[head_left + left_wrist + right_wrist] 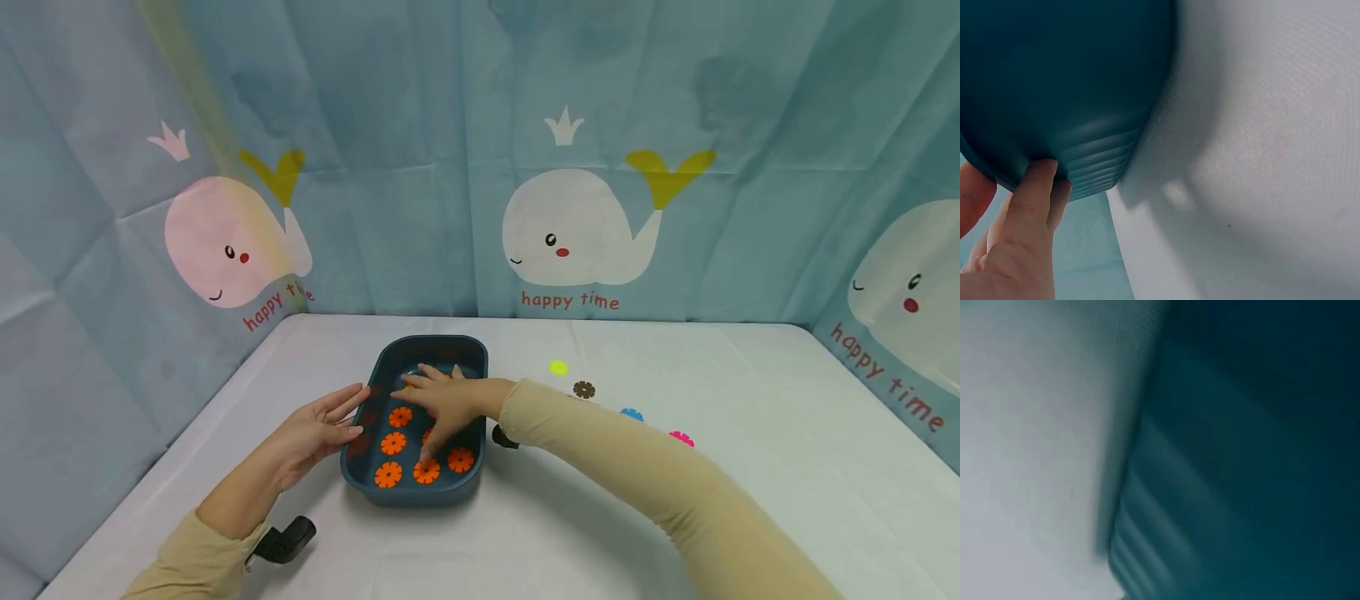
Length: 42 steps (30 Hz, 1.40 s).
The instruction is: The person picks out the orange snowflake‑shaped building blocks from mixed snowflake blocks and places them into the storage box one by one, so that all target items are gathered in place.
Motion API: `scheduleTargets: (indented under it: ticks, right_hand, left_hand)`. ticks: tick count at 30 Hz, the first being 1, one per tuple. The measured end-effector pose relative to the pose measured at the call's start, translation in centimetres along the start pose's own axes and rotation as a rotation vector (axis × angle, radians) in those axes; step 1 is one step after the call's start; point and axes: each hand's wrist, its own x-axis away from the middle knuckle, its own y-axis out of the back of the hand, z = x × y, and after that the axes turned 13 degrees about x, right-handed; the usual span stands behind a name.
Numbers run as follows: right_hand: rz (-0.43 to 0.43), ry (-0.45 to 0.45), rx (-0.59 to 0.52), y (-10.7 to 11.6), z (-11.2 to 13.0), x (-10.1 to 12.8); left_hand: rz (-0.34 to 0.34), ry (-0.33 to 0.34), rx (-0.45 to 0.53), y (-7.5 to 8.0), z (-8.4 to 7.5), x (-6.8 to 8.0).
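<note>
Near the middle of the frame, on the white counter [570, 517], sits a dark teal tub [450, 348] with orange flower-shaped discs [388, 474] spread over its floor. The left hand [318, 429] lies flat against the tub's left wall, fingers straight and pressing rather than gripping; the left wrist view shows fingertips [1038, 181] on the ribbed outer side. The right hand [442, 400] reaches down inside the tub, fingers spread and relaxed over the discs, one fingertip at a disc near the lower edge; it appears to clasp nothing, though the right wrist view is too blurred to confirm this. To do this well, the left hand should brace the wall firmly so the tub does not slide, while the right works one disc at a time with light fingertip pressure, since they lie flat and close together. To the right of the tub, loose discs rest on the counter: a yellow-green one [558, 367], a brown one [583, 389], a blue one [632, 414] and a pink one [681, 437], partly behind the right sleeve [637, 475], which could brush them.
</note>
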Motion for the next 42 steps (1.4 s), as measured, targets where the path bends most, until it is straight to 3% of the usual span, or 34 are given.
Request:
scheduleTargets:
  ticks: [8, 13, 16, 20, 26, 36, 42]
  right_hand:
    - [-0.185, 0.103, -0.273, 1.4, -2.1, 3.7]
    - [-0.352, 0.087, -0.434, 1.2, -4.3, 6.1]
    - [-0.383, 0.039, -0.532, 0.7, -5.7, 7.5]
    - [-0.322, -0.039, -0.62, 0.0, -7.4, 9.1]
    - [-0.117, -0.081, -0.688, -1.6, -9.2, 10.0]
    - [0.129, -0.098, -0.589, -3.2, -11.0, 9.2]
    - [0.165, -0.066, -0.542, -3.6, -10.8, 8.5]
  left_hand:
    - [-0.017, 0.005, -0.015, 0.0, 0.1, -0.1]
    - [-0.019, -0.004, -0.02, 0.2, 0.1, -0.1]
    - [-0.015, -0.008, -0.016, 0.2, 0.1, -0.1]
    - [-0.016, -0.005, -0.009, 0.2, 0.0, -0.1]
    - [-0.029, 0.011, -0.027, 0.0, 0.0, -0.1]
    - [-0.026, 0.012, -0.017, -0.1, 0.0, -0.3]
    - [-0.028, 0.015, -0.033, 0.1, 0.1, -0.2]
